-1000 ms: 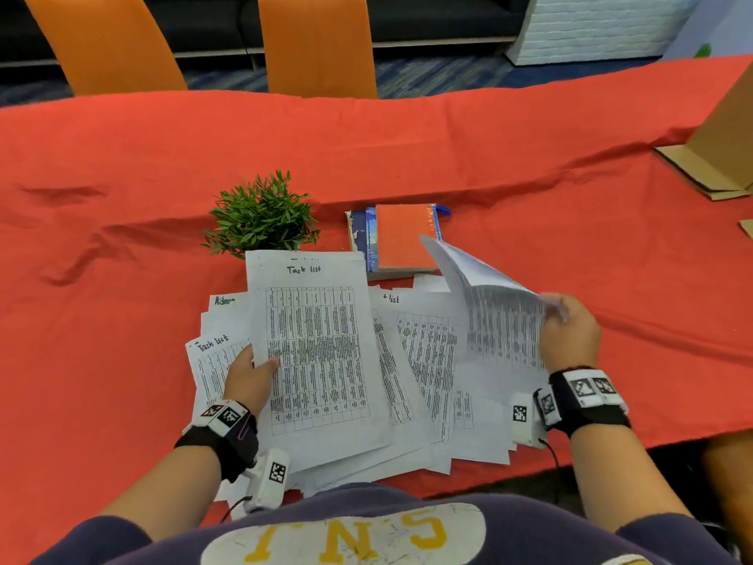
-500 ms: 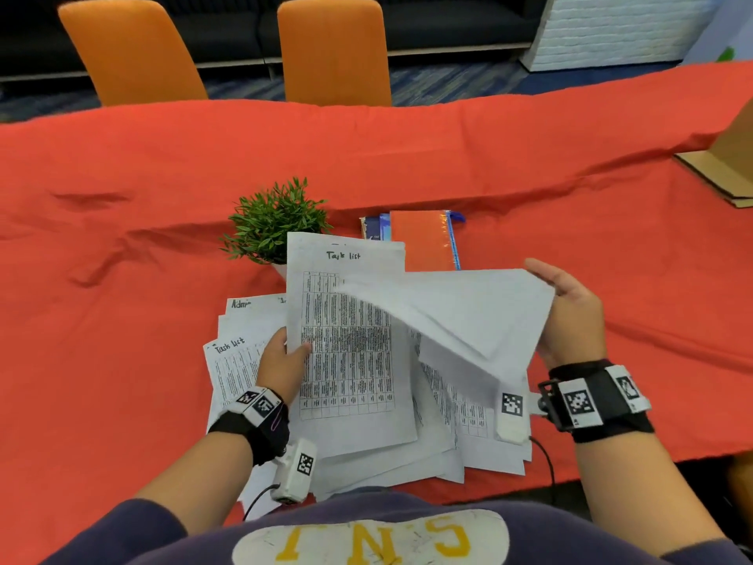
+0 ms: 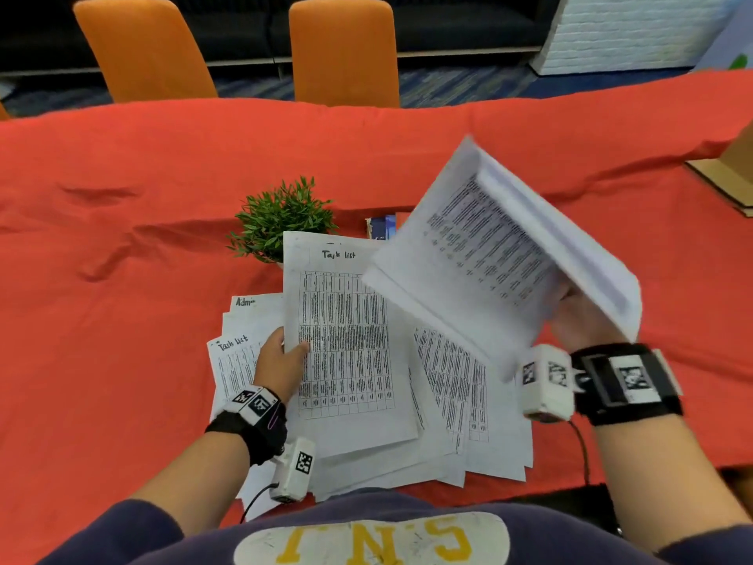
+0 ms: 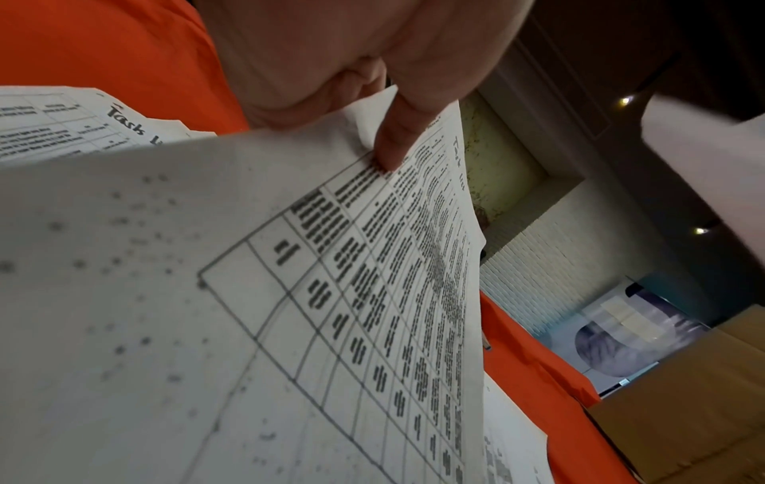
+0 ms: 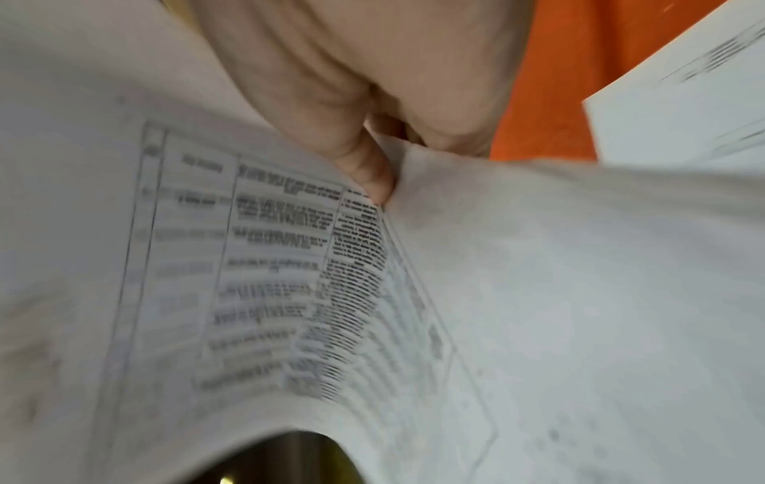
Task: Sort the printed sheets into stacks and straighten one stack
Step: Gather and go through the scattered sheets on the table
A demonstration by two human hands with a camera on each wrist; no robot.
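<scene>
A loose pile of printed sheets (image 3: 456,385) lies on the red tablecloth at the near edge. My left hand (image 3: 281,352) pinches the left edge of the top "Task list" sheet (image 3: 346,344), thumb on top; the left wrist view shows that thumb (image 4: 393,144) pressing the sheet (image 4: 290,294). My right hand (image 3: 578,316) holds a bent bundle of sheets (image 3: 489,246) lifted above the pile's right side, printed side toward me. In the right wrist view the thumb (image 5: 364,167) pinches into the fold of the blurred bundle (image 5: 290,278).
A small green plant (image 3: 281,218) stands just behind the pile. Books (image 3: 383,228) peek out behind the lifted bundle. A cardboard box (image 3: 729,173) sits at the right edge. Two orange chairs (image 3: 346,51) stand beyond the table's far side.
My right hand has raised the bundle from the pile, swung it up and to the right, and turned its printed side toward me. My left hand has kept its hold on the top sheet.
</scene>
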